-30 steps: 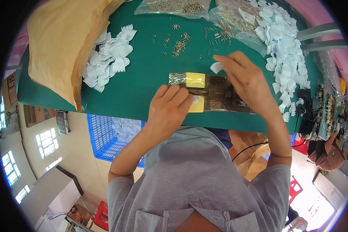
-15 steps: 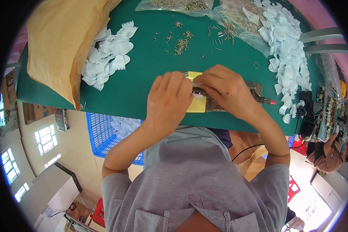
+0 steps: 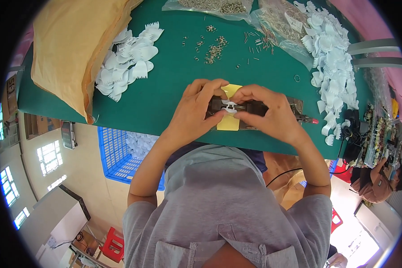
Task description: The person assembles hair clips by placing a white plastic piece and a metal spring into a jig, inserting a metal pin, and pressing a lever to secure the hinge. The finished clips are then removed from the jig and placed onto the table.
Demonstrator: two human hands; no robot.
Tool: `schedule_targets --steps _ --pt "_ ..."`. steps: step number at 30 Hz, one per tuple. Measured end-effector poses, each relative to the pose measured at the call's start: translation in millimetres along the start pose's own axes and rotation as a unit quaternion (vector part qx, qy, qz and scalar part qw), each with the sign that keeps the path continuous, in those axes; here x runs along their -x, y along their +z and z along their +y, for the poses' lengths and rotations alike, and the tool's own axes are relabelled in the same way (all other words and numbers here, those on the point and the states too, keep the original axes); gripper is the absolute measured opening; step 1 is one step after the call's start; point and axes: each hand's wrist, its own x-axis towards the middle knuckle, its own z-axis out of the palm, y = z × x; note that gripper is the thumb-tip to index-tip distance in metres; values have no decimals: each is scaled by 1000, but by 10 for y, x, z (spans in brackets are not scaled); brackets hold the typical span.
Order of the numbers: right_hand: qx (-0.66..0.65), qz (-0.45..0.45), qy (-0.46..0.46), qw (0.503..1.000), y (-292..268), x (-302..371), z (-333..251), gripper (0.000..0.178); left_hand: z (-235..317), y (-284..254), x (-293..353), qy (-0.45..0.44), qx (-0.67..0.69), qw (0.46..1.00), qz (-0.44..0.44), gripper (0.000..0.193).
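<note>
A small white plastic hair claw clip (image 3: 229, 107) sits over a dark metal fixture, and its two sides show between my fingers. My left hand (image 3: 195, 107) pinches it from the left, the thumb at the near side and the fingers at the far side. From the right, my right hand (image 3: 272, 109) grips it the same way, thumb below and index finger above. A yellow plate (image 3: 228, 124) lies under the fixture. Beyond my hands are small metal springs (image 3: 215, 50) and thin metal pins (image 3: 265, 41), loose on the green table (image 3: 165, 96).
White toothed clip halves are heaped at the left (image 3: 131, 58) and right (image 3: 329, 58). A brown paper bag (image 3: 71, 53) stands far left. Clear plastic bags (image 3: 281, 22) of metal parts lie at the back. A red-tipped lever (image 3: 315, 121) sticks out rightward. A blue basket (image 3: 116, 156) is below.
My fingers have shifted from covering the white piece to pinching it from both sides, so it now shows between them. My left hand has rotated, with its thumb spread toward the near side.
</note>
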Motion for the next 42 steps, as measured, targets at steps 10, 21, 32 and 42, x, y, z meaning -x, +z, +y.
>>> schedule_targets --steps 10,21,32,42 --pt "178 79 -168 966 82 24 173 21 -88 129 -10 4 50 998 28 44" --pt "298 105 14 949 -608 -565 490 17 -163 153 -3 57 34 998 24 38" --pt "368 41 -46 928 -644 -739 689 12 -189 181 4 71 15 997 32 38" --pt "221 71 -130 964 1 -30 -20 15 -233 208 9 44 68 996 25 31"
